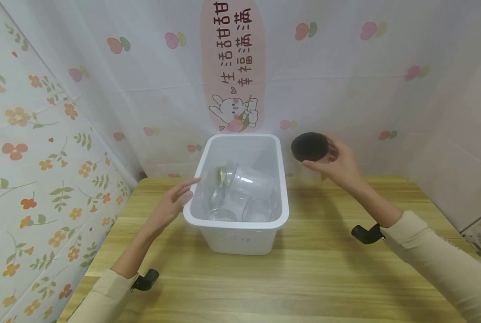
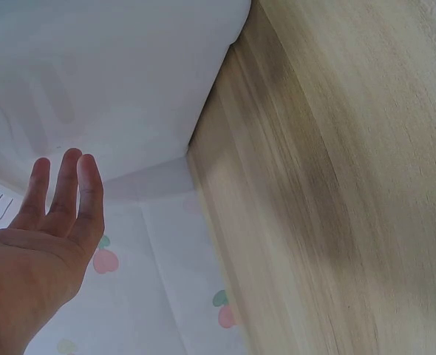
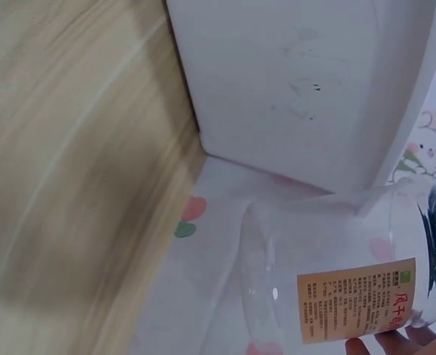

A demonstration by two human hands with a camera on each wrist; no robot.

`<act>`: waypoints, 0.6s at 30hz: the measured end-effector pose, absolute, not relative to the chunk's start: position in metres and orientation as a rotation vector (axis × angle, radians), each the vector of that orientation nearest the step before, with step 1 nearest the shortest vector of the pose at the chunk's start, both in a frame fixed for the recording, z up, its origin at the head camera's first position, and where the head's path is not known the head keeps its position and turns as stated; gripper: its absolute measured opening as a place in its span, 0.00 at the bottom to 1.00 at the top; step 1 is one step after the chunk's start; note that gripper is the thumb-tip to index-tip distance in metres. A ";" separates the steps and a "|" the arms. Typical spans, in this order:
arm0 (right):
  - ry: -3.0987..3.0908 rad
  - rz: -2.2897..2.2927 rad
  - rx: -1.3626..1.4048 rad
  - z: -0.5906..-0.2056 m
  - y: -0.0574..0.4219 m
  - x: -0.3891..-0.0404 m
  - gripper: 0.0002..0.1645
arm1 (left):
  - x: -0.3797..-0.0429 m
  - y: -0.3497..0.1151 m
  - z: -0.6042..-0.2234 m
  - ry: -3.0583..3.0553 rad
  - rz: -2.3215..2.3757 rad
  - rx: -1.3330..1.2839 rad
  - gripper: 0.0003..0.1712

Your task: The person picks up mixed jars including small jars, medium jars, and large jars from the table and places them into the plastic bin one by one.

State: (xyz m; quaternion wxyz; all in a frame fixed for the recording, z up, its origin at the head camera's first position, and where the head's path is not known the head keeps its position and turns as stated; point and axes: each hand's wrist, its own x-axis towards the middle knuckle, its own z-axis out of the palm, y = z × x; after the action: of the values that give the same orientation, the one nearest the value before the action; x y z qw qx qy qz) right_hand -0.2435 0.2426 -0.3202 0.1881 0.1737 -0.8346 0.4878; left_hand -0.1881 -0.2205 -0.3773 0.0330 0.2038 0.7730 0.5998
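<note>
My right hand (image 1: pixel 341 167) holds a clear jar (image 3: pixel 329 229) with a black lid (image 1: pixel 310 146), up in the air to the right of the white tub (image 1: pixel 235 225). A brown printed label (image 3: pixel 358 299) wraps the jar's side in the right wrist view, where only some fingertips show at the lower right edge. At the tub's left rim is my left hand (image 1: pixel 168 207), its fingers fairly straight and holding nothing; the head view has the fingertips at the rim. Inside the tub lie several clear jars (image 1: pixel 250 181), one with a gold-coloured lid (image 1: pixel 223 176).
The tub stands on a wood-grain table (image 1: pixel 321 278). Behind the table hangs a white curtain (image 1: pixel 159 89) with fruit prints and a rabbit, and a flowered curtain (image 1: pixel 42 157) is on the left. Black wrist mounts (image 1: pixel 367 234) stick out from both sleeves.
</note>
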 end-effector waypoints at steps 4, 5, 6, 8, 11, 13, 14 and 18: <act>-2.364 1.291 0.530 -0.313 0.239 -0.243 0.49 | -0.189 -0.221 -0.378 2.369 1.848 0.634 0.26; -2.369 1.273 0.540 -0.312 0.238 -0.242 0.49 | -0.188 -0.221 -0.377 2.369 1.847 0.633 0.26; -2.375 1.253 0.546 -0.309 0.236 -0.241 0.50 | -0.188 -0.221 -0.377 2.369 1.847 0.633 0.26; -2.378 1.225 0.567 -0.306 0.233 -0.240 0.49 | -0.188 -0.221 -0.377 2.372 1.843 0.631 0.26; -2.366 1.194 0.608 -0.301 0.228 -0.240 0.48 | -0.188 -0.222 -0.377 2.378 1.838 0.626 0.26; -2.362 1.163 0.626 -0.298 0.226 -0.241 0.48 | -0.188 -0.222 -0.377 2.379 1.838 0.624 0.26; -2.362 1.148 0.630 -0.297 0.225 -0.241 0.48 | -0.188 -0.222 -0.377 2.379 1.838 0.623 0.26; -2.360 1.098 0.643 -0.292 0.220 -0.243 0.49 | -0.188 -0.221 -0.377 2.376 1.843 0.625 0.26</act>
State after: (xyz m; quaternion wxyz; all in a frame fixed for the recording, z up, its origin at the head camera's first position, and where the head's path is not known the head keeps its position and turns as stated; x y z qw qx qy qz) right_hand -0.2431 0.2205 -0.2919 0.2283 0.2337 -0.8569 0.3987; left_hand -0.1883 -0.2215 -0.3773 0.0352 0.2033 0.7732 0.5996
